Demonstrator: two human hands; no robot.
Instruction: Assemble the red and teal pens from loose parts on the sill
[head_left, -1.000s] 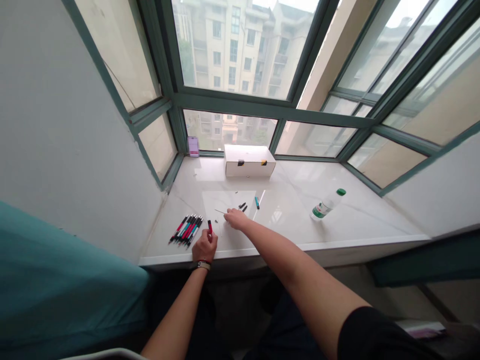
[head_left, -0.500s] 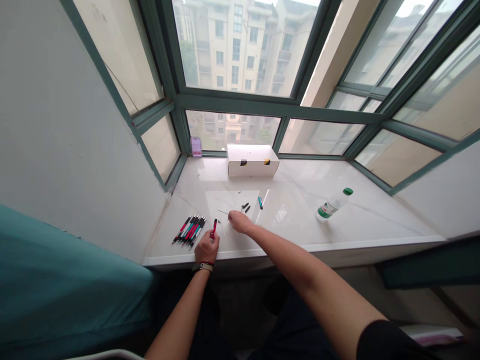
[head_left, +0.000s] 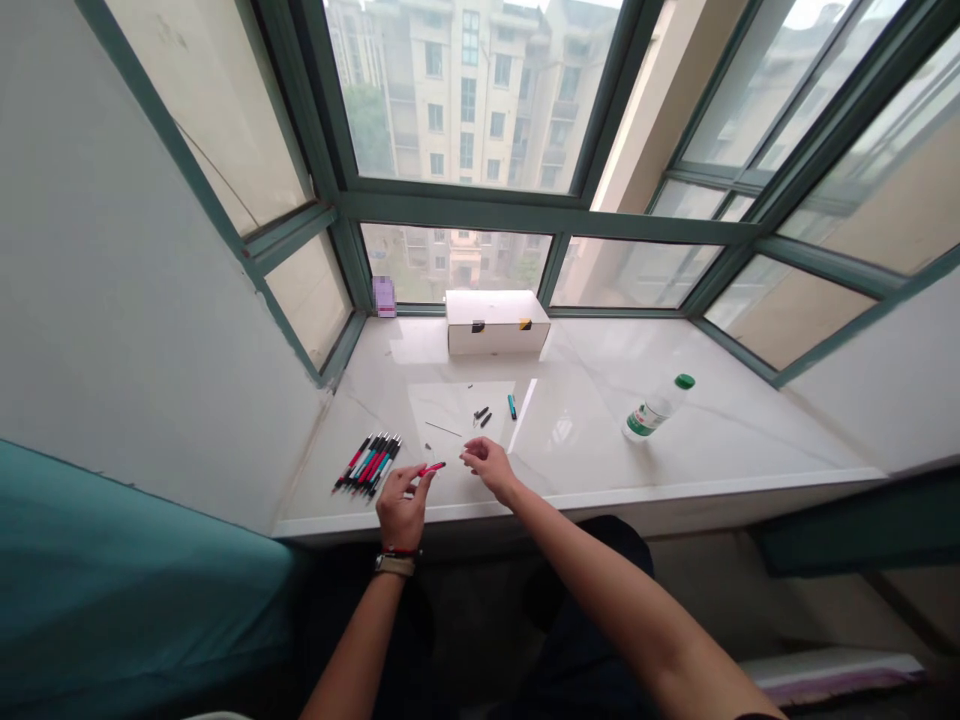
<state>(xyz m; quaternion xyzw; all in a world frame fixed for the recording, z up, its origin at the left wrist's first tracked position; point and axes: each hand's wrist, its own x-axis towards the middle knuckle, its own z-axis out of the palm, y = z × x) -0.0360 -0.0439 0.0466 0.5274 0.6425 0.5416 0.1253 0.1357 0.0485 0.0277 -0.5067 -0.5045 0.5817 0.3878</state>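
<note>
1. Red with a dark tip, a short pen barrel [head_left: 432, 468] is being held over the near part of the white windowsill [head_left: 585, 460], its dark end being turned toward the right hand [head_left: 486, 465].
2. Between the thumb and fingertips of the left hand [head_left: 401, 503], the barrel is being pinched; a light, firm pinch is probably being called for, so that no slip is being allowed.
3. At the right hand, a half-curled shape is being formed near the barrel, apart from it; whether anything tiny is being gripped there cannot be told.
4. For clean work, any slim part is likely being handled best in line with the barrel, so that nothing is being bent.
5. Just beyond the hands, a thin rod [head_left: 443, 428] and a small dark bit [head_left: 428, 446] are being supported by the sill; they are perhaps being put most at risk by a brushing wrist.
6. Farther out, short black pieces [head_left: 486, 421] and a teal tube [head_left: 512, 407] are being seen.
7. Beside the left hand, a row of pens [head_left: 367, 465] is being displayed; sideways sweeps are best being avoided.
</note>
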